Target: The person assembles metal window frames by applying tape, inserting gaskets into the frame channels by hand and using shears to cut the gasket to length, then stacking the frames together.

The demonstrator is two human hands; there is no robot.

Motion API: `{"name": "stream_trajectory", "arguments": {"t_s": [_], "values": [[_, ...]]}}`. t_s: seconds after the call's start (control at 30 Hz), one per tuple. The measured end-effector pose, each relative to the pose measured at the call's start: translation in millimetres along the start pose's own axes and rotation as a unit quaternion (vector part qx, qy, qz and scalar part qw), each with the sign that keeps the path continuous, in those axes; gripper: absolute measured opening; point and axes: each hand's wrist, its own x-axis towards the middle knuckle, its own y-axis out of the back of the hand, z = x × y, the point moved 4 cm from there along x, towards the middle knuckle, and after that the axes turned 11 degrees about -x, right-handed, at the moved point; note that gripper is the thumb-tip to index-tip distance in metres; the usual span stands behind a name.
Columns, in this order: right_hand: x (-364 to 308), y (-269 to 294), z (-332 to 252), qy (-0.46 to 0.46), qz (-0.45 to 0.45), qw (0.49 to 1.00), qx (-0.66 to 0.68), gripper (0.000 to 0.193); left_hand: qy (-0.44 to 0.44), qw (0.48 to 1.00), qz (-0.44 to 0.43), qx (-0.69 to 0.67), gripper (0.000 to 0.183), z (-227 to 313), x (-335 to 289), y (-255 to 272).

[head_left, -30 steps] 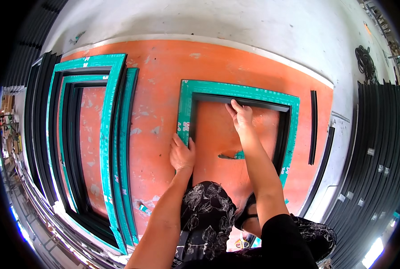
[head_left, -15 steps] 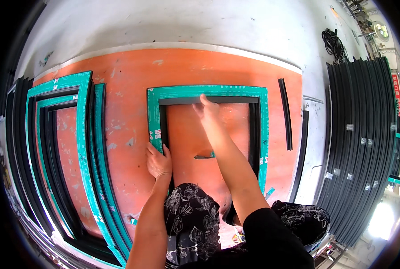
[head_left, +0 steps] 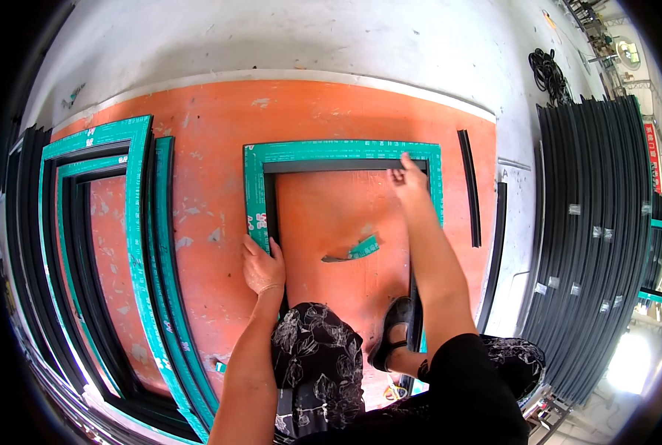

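A rectangular window frame (head_left: 346,151), black with green protective film, lies flat on the orange board in front of me. My left hand (head_left: 262,267) is wrapped around its left side piece, thumb toward the inner edge. Near the top right corner, my right hand (head_left: 409,180) is over the top bar's inner edge. Its fingers are curled in with the thumb pointing up; what they hold, if anything, I cannot make out. Inside the frame, a torn strip of green film (head_left: 364,247) rests on the board.
More green-filmed frames (head_left: 139,193) lean at the left. A short black bar (head_left: 470,189) lies right of the frame. Long black profiles (head_left: 590,245) are stacked at the far right, with a coiled black cable (head_left: 549,76) above. My sandalled foot (head_left: 394,334) is by the frame's right side.
My right hand has moved right along the top bar toward the corner. My left hand stays in place. The green strip and my foot, previously mostly behind my arm, now show.
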Motion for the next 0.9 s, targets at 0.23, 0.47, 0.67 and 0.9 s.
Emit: {"name": "stream_trajectory", "arguments": {"t_s": [0.23,0.47,0.67,0.9], "values": [[9,3,-4,-0.003,-0.001,1.000,0.002,0.018,-0.023,0.999,0.017,0.022,0.057,-2,-1,3],[-25,-21,-7,0.021,0.113,0.993,-0.029,0.017,-0.025,0.999,0.025,0.030,0.056,-5,0,1],[-48,-53,28,-0.049,-0.046,0.995,-0.069,0.019,-0.002,0.999,0.015,0.042,0.060,-12,0,0],[-62,-63,30,-0.016,-0.010,0.990,-0.142,0.021,-0.014,0.998,0.023,0.048,0.057,-12,-2,5]]}}
